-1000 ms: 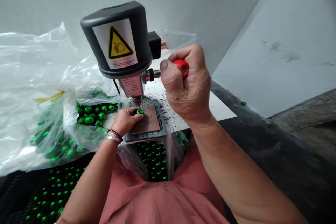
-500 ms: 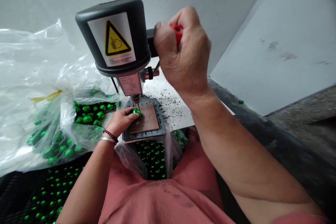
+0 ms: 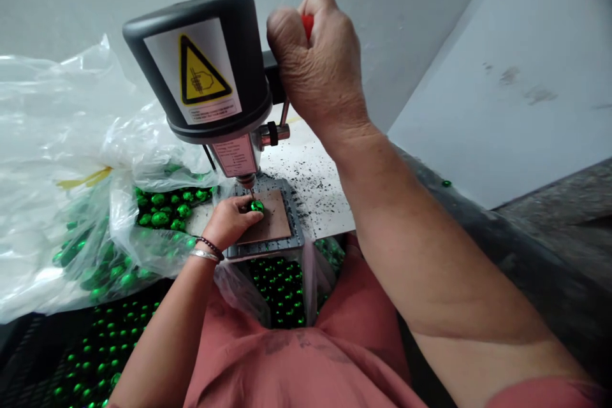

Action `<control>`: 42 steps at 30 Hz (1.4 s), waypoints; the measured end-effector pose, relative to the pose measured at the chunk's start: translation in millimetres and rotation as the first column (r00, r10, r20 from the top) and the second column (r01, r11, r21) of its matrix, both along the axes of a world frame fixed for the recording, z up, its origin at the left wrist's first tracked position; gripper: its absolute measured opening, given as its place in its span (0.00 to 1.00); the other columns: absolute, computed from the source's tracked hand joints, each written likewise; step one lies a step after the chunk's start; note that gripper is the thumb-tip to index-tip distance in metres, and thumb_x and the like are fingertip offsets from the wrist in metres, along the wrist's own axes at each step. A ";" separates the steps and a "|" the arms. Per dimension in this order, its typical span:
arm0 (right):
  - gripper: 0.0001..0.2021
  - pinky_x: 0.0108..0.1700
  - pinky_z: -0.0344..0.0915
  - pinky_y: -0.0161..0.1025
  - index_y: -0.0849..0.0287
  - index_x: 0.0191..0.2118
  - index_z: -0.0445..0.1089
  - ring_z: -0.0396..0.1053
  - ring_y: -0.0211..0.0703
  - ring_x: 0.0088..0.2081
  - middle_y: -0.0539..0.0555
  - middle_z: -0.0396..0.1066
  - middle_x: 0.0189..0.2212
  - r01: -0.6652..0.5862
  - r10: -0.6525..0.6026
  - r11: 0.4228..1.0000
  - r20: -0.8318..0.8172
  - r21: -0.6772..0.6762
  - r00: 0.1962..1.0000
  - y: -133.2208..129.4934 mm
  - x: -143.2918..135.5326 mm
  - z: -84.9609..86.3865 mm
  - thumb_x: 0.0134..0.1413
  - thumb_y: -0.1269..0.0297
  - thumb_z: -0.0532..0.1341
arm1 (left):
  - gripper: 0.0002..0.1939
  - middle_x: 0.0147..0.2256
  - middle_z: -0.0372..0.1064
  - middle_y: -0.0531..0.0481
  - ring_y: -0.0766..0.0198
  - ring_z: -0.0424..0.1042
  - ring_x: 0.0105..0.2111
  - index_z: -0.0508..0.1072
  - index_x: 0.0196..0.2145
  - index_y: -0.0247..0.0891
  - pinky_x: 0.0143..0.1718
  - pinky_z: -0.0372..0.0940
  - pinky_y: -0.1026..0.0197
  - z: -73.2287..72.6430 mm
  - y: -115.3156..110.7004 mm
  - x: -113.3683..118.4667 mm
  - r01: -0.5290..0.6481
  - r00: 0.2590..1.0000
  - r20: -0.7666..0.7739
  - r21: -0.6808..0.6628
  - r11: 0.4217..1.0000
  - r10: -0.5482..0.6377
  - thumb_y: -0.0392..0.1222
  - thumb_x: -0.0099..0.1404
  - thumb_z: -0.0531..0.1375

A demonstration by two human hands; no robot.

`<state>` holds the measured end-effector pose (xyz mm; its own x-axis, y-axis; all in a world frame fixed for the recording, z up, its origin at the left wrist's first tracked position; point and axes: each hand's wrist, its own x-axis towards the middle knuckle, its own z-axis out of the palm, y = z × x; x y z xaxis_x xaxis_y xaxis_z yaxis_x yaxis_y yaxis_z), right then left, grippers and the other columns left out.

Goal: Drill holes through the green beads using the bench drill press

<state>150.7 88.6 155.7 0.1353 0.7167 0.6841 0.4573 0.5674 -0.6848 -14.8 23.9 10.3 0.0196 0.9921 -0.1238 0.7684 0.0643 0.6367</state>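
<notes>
A black-topped bench drill press (image 3: 201, 70) with a yellow warning triangle stands in front of me. My right hand (image 3: 318, 57) is closed round the red knob (image 3: 308, 25) of its lever, up at the right of the motor cover. Below the chuck (image 3: 246, 180), my left hand (image 3: 232, 220) pinches a shiny green ball (image 3: 257, 206) between thumb and fingers. The ball sits on a brown board (image 3: 270, 223) that lies on the grey drill base (image 3: 295, 233). The thin drill bit (image 3: 252, 193) points down at the ball's top; whether it touches cannot be made out.
Clear plastic bags (image 3: 115, 204) with green balls (image 3: 160, 217) spread at the left. A black crate (image 3: 33, 344) of balls is at lower left, and a bag of balls (image 3: 277, 287) hangs before my lap. Dark shavings (image 3: 310, 185) litter the white tabletop (image 3: 329, 210).
My right hand and the lever knob have moved up and to the left in view. My left hand has shifted the green ball slightly right on the board, and the view has moved a little.
</notes>
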 end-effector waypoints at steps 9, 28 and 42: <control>0.15 0.28 0.51 0.32 0.56 0.24 0.48 0.47 0.31 0.24 0.45 0.49 0.20 0.041 -0.043 0.997 0.035 0.063 0.998 -13.8 3.6 -4.1 0.54 0.55 0.54 | 0.18 0.42 0.74 0.46 0.60 0.71 0.35 0.76 0.40 0.36 0.37 0.63 0.62 -4.7 1.5 7.0 0.014 0.995 -0.102 0.039 0.999 -0.010 0.45 0.52 0.61; 0.02 0.24 0.56 0.33 0.55 0.31 0.57 0.55 0.31 0.21 0.44 0.57 0.20 0.125 -0.199 0.888 0.123 0.443 0.972 -71.9 12.0 -86.4 0.51 0.68 0.54 | 0.13 0.33 0.74 0.49 0.59 0.70 0.35 0.76 0.35 0.38 0.36 0.61 0.62 -8.3 -1.2 5.6 0.095 0.990 -0.113 0.107 0.990 -0.083 0.45 0.54 0.59; 0.05 0.26 0.59 0.35 0.54 0.34 0.57 0.59 0.33 0.24 0.47 0.59 0.23 0.128 -0.149 0.908 0.023 0.399 0.989 -75.8 2.6 -118.4 0.50 0.71 0.54 | 0.08 0.34 0.73 0.48 0.62 0.69 0.32 0.74 0.31 0.38 0.33 0.60 0.63 -7.3 -4.3 6.5 0.080 0.992 -0.109 0.106 0.991 -0.068 0.43 0.54 0.58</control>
